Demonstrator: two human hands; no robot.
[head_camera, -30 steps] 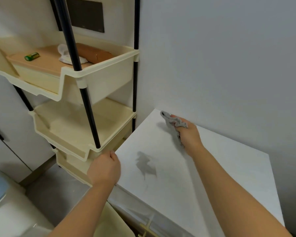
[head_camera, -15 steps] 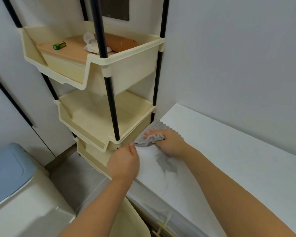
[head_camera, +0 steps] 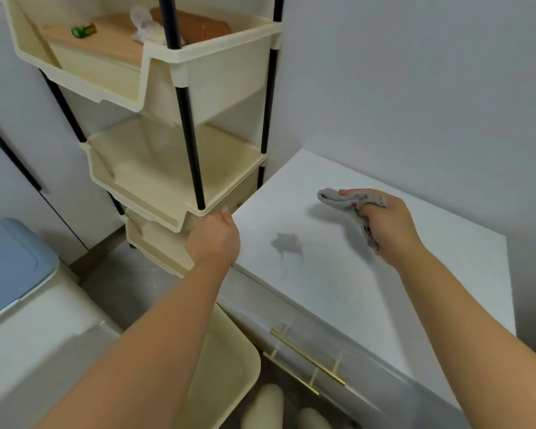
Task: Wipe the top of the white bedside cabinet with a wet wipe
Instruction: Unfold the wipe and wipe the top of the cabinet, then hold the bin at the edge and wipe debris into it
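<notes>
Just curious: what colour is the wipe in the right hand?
Grey; the wipe shows best in the head view.

- The cabinet (head_camera: 369, 305) stands in front of you, to your right, with its back against the wall (head_camera: 415, 88).
- A rack (head_camera: 223, 72) of stacked trays stands just beside the cabinet's left edge.
- Your left hand (head_camera: 212, 239) sits at that left edge, between rack and cabinet.
- Your right hand (head_camera: 387, 227) holds a wipe (head_camera: 338, 198) over the cabinet top, toward the back.
- A mark (head_camera: 287, 243) lies on the top between your hands.
- A handle (head_camera: 307, 356) runs along the cabinet's front, below the top.
- A bin (head_camera: 10, 267) stands at your far left, well apart from the cabinet.
</notes>
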